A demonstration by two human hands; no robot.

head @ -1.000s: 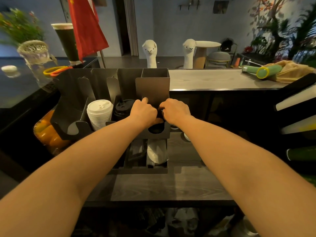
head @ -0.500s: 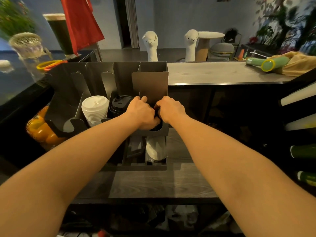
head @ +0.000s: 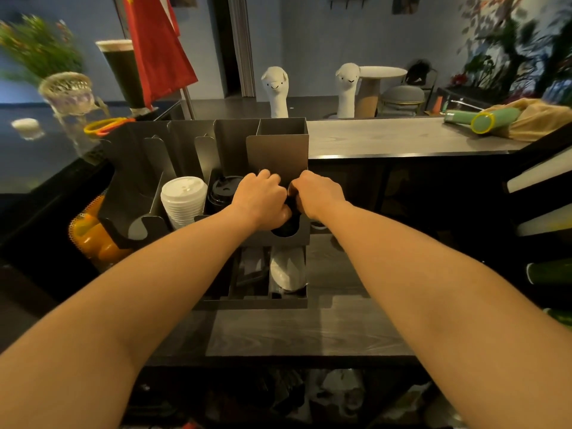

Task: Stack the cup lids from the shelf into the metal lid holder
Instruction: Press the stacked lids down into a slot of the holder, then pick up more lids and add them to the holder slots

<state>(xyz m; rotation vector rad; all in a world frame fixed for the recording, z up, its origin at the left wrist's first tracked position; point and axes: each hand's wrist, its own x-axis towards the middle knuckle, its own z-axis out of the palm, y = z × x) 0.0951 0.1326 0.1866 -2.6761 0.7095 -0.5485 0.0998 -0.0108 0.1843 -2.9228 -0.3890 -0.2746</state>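
The lids (head: 293, 212) sit in the holder's (head: 278, 153) rightmost slot, left hand (head: 260, 196) at their 9 o'clock, right hand (head: 318, 193) at 3 o'clock, fingers (head: 272, 178) curled round them.

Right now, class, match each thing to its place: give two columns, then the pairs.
1 stack of white plastic cup lids
2 red cloth flag
3 green tube with yellow ring
4 black plastic lids

A on the grey counter, far right
B gripped by left hand and right hand
C second slot of grey metal lid holder
D upright, upper left

Pairs: 1-C; 2-D; 3-A; 4-B
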